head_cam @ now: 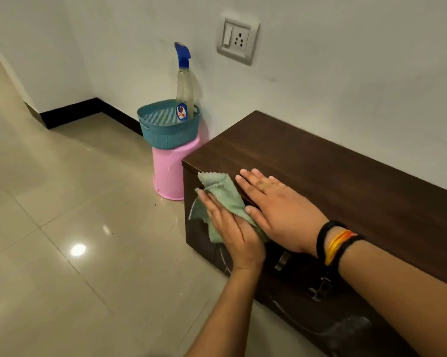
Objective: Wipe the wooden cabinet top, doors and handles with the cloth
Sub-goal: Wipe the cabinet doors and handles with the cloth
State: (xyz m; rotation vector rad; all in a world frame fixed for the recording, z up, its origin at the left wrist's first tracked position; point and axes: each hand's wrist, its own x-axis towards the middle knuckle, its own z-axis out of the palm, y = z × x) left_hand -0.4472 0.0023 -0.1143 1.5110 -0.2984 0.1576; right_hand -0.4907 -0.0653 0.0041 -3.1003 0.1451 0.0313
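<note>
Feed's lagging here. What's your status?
Left hand pressing cloth flat on cabinet door. Right hand flat on top edge. Nothing in the way.

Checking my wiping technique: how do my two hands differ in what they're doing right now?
The left hand presses the green cloth against the cabinet's front door, while the right hand lies flat on the top edge, with no cloth under the palm. The left hand stands edge-on against the vertical face; the right is palm-down. The right wrist wears bands; the left is bare. Both have extended fingers.
</note>
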